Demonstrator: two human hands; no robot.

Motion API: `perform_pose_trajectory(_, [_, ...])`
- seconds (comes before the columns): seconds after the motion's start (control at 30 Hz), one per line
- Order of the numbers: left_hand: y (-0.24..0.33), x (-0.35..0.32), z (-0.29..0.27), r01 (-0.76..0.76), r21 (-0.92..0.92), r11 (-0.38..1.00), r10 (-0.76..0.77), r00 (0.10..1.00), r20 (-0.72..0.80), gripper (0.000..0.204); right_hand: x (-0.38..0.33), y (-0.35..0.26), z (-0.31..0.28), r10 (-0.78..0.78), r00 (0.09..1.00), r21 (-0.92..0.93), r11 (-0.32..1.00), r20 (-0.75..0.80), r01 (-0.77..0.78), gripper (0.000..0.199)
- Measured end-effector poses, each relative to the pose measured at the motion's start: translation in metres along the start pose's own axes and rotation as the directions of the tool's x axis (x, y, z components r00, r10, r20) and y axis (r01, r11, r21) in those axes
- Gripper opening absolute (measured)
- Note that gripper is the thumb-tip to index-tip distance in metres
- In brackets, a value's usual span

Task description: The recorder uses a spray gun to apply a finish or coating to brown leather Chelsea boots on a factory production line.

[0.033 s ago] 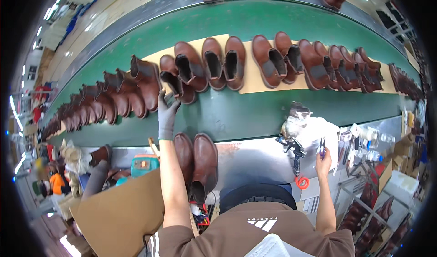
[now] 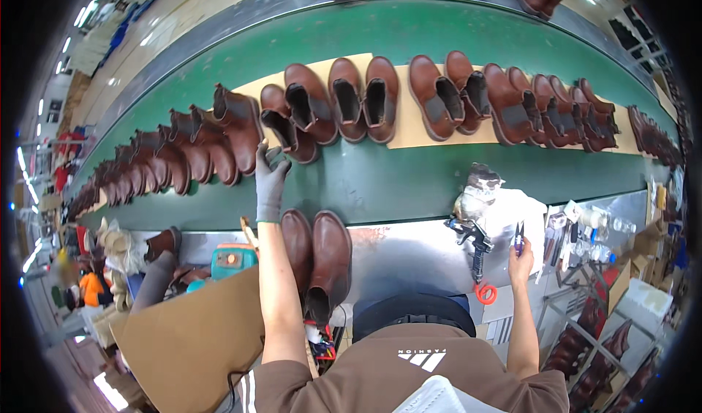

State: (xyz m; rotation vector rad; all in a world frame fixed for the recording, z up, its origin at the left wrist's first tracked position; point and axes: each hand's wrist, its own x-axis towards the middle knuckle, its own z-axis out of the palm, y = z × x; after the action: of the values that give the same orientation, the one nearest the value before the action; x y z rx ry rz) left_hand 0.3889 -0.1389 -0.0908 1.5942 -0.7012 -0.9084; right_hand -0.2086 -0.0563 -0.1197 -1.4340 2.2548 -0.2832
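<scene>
My left hand (image 2: 271, 185), in a grey glove, reaches over the green belt with thumb and fingers apart and nothing in it. Its fingertips are close to a brown ankle boot (image 2: 239, 124) and a second brown boot (image 2: 304, 150); whether they touch either, I cannot tell. At the right, my bare right hand (image 2: 521, 261) holds small thread snips (image 2: 519, 241), blades pointing away from me. Beside the snips lies a white cloth (image 2: 512, 219). Two more brown boots (image 2: 331, 256) stand on the metal ledge beside my left forearm.
Rows of brown boots (image 2: 347, 95) stand on tan paper (image 2: 409, 137) along the green belt (image 2: 409, 175). A black spray gun (image 2: 479, 256) with a red coil hangs at the ledge. Left of me are a cardboard sheet (image 2: 194, 340) and a teal device (image 2: 234, 261).
The whole view has shifted very slightly. My left hand stays near the same boots, and my right hand still holds the snips.
</scene>
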Motion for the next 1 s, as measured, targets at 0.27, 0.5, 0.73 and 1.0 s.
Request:
perform_pose_trajectory(0.27, [0.008,-0.037,0.003,-0.105,0.464,0.880,0.114,0.993,0.007,0.079,-0.003,0.007,-0.003,-0.115,0.992,-0.025,0.993,-0.054,0.114,0.044])
perform_pose_trajectory(0.5, [0.014,-0.046,0.024,-0.182,0.723,0.666,0.122,0.983,0.135,0.089,-0.010,0.011,-0.007,-0.138,0.986,-0.035,0.990,-0.091,0.136,0.046])
perform_pose_trajectory(0.73, [0.028,-0.064,0.031,-0.212,0.718,0.663,0.158,0.977,0.142,0.093,-0.012,0.020,-0.003,-0.201,0.975,-0.044,0.979,-0.097,0.198,0.045])
perform_pose_trajectory(1.0, [0.030,-0.293,0.043,-0.224,0.379,0.898,0.200,0.974,0.102,0.027,0.007,0.058,0.005,-0.382,0.916,-0.131,0.909,0.119,0.396,0.049])
